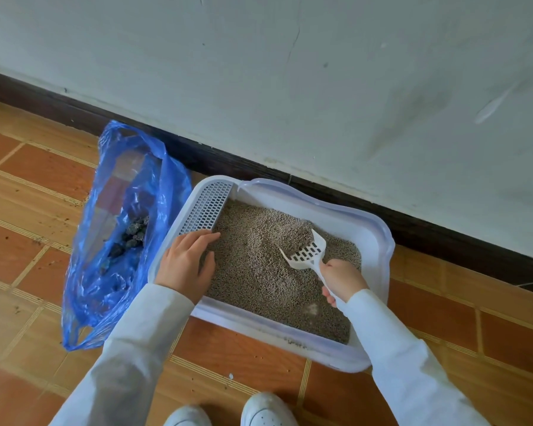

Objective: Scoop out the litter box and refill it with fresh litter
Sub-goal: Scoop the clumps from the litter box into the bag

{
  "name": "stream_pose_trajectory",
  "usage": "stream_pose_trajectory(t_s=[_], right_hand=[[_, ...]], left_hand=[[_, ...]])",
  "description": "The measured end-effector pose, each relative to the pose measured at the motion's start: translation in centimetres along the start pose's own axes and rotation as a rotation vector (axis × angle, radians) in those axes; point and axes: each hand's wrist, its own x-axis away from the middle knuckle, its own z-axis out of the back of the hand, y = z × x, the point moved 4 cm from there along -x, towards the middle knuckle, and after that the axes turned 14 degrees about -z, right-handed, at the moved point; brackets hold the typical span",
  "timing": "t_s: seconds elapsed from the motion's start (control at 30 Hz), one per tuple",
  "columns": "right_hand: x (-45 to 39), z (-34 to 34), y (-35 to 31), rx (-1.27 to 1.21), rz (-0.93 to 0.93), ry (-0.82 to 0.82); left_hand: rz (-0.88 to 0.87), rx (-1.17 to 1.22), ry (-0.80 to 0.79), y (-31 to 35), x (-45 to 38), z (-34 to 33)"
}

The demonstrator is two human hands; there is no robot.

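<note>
Shoes (228,410): two, white, toes at the bottom edge, on the floor.
Floor (37,192): glossy orange-brown tiles with pale ribbed strips between; dark crumbs scattered at left.
Sleeves: two, pale smooth fabric, reaching up and inward from the bottom corners.
Left hand (186,261): fingers straight and relaxed, resting on the litter box's left rim, fingertips at the grid's near end.
Right hand (340,279): curled round the scoop handle, gripping it.
Litter scoop (306,252): one, white slotted plastic; long axis from lower right to upper left, blade pointing away, loaded with a heap of granules.
Litter box (379,241): one, white rounded-rectangle plastic tray on the floor just beside the skirting; long axis diagonal, near right to far left.
Litter (259,272): grey-beige pellets filling the tray.
Grid (206,207): one perforated white step along the left rim.
Bag (117,229): one, crinkled translucent blue plastic, left of the box and touching it, dark clumps inside.
Skirting (443,232): dark strip.
Wall (290,72): white, scuffed, cracked.
</note>
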Motion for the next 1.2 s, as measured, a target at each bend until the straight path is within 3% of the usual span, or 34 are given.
stream_pose_trajectory(t_s=[0.23, 0.47, 0.8, 1.2], right_hand=[[3.3, 0.7, 0.5, -0.180, 0.153, -0.140], [5.4, 0.7, -0.4, -0.199, 0.280, -0.107], [6.2, 1.2, -1.7, -0.064, 0.391, -0.018], [9.0, -1.7, -7.9, 0.096, 0.535, -0.059]], left_hand=[[0.017, -0.025, 0.041, -0.2, 0.1, 0.8], [0.020, -0.043, 0.070, -0.2, 0.3, 1.4], [0.044, -0.056, 0.082, -0.8, 0.7, 1.8], [0.154, -0.076, 0.108, -3.4, 2.5, 3.4]])
